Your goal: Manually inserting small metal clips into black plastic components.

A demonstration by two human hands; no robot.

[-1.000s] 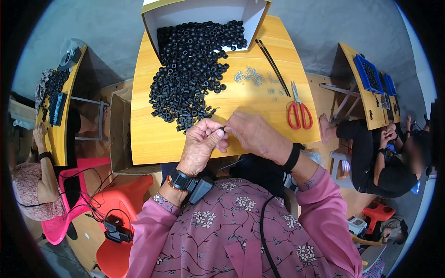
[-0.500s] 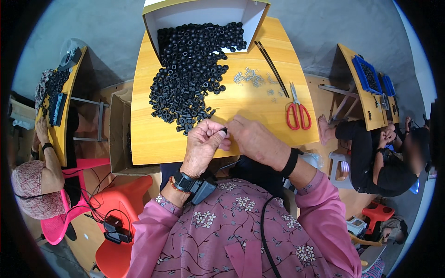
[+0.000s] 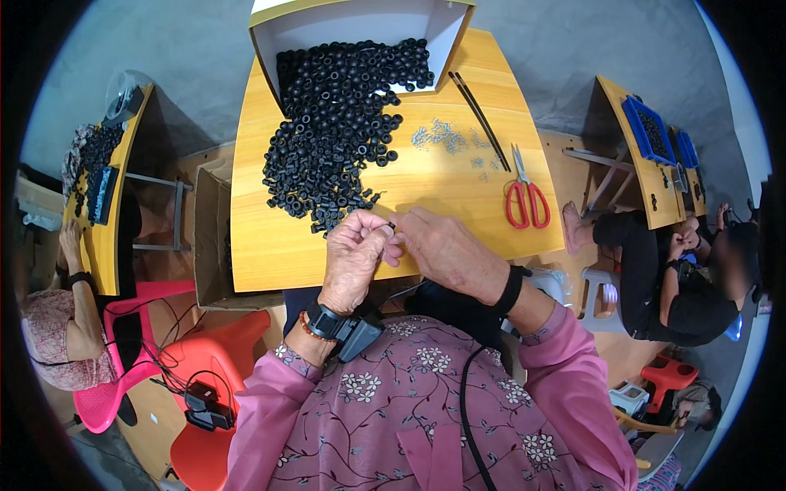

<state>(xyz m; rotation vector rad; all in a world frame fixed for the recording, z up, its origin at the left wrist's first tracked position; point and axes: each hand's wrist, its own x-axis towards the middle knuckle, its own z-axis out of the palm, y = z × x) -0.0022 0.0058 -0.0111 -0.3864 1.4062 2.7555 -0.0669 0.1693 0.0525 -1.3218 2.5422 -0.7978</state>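
Observation:
My left hand (image 3: 358, 254) pinches a small black part (image 3: 391, 226) between thumb and fingers, just over the table's near edge. Fingertips of my right hand (image 3: 449, 248) are closed right beside it; what they hold, if anything, is hidden. Just beyond my left hand lies a big heap of small black round parts (image 3: 332, 131), spilling out of a tipped white box (image 3: 360, 24). Small silvery metal pieces (image 3: 442, 137) are scattered on the yellow table (image 3: 458, 192), farther off than my right hand.
Red-handled scissors (image 3: 526, 200) and two thin dark sticks (image 3: 479, 120) lie on the table's right side. A cardboard box (image 3: 214, 233) stands by its left edge. Beside me at left is a red chair (image 3: 213, 368). Other people sit at tables on both sides.
The black part between my hands has shifted slightly left and up as my fingers turn. The person at the far left has leaned back a little.

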